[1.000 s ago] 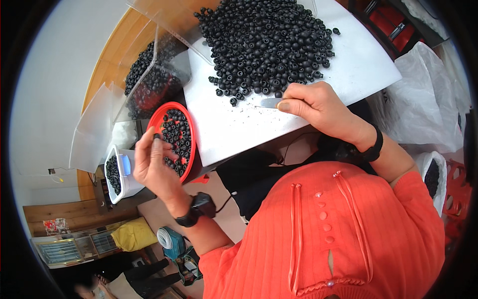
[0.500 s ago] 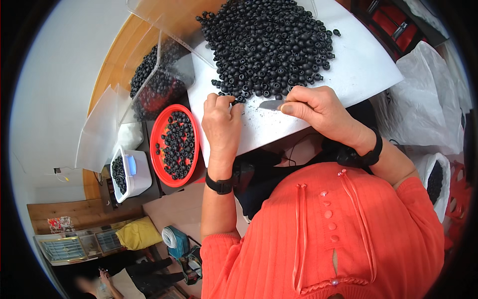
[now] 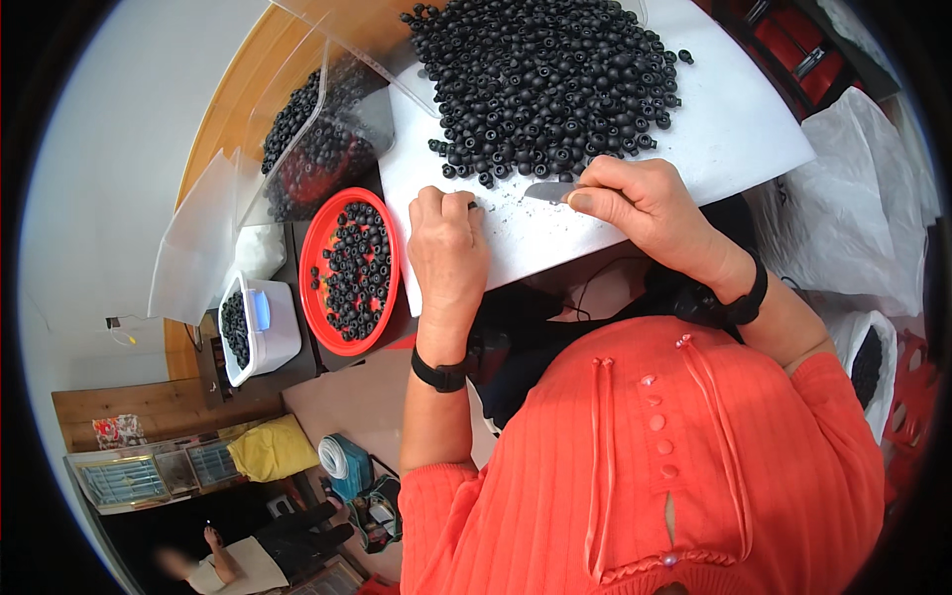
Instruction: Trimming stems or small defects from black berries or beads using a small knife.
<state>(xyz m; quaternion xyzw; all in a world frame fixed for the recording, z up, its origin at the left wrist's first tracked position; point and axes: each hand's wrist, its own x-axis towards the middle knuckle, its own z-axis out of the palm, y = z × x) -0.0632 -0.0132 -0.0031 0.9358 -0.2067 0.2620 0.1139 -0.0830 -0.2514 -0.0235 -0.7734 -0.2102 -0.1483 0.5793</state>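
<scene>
A large heap of small black round parts with holes (image 3: 545,84), like beads, lies on the white tabletop (image 3: 555,226). At the heap's near left edge my left hand (image 3: 448,243) is closed, its fingertips pinching one black part (image 3: 473,205) that is mostly hidden by the fingers. My right hand (image 3: 635,203) grips a small knife (image 3: 548,191) whose short blade points left toward the left hand, apart from it. The knife's handle is hidden in the palm. Dark crumbs are scattered on the table beneath the blade.
Left of the table stand a red oval basin (image 3: 305,283) of black parts, a clear plastic bin (image 3: 322,149) with more, and a white tub (image 3: 278,342). White plastic bags (image 3: 853,198) hang at the right. Another person (image 3: 233,565) is at the lower left.
The whole view has shifted slightly. My left hand has drawn a little away from the heap with the black part. The knife is still held, blade pointing left.
</scene>
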